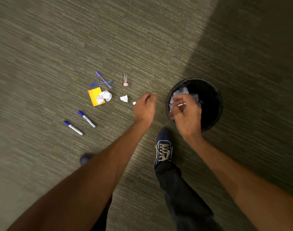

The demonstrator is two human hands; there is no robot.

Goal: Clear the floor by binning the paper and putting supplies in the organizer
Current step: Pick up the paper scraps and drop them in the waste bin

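My right hand (186, 114) hovers over the round black bin (212, 104), pinching a small white paper scrap (181, 104); crumpled paper (180, 92) lies inside the bin. My left hand (145, 107) hangs over the carpet just left of the bin, fingers loosely curled, holding nothing. On the floor lie a crumpled paper ball (105, 96) on an orange sticky-note pad (93, 95), a smaller paper ball (124, 98), a tiny scrap (134, 103), two crossed blue pens (102, 80), a pink clip-like item (125, 80) and two blue-capped markers (86, 118) (73, 127).
My dark shoe (163, 147) and trouser leg stand just below the bin. A blurred dark round object (85, 158) shows beside my left forearm. Grey-green carpet (42, 55) spreads in all directions. No organizer is in view.
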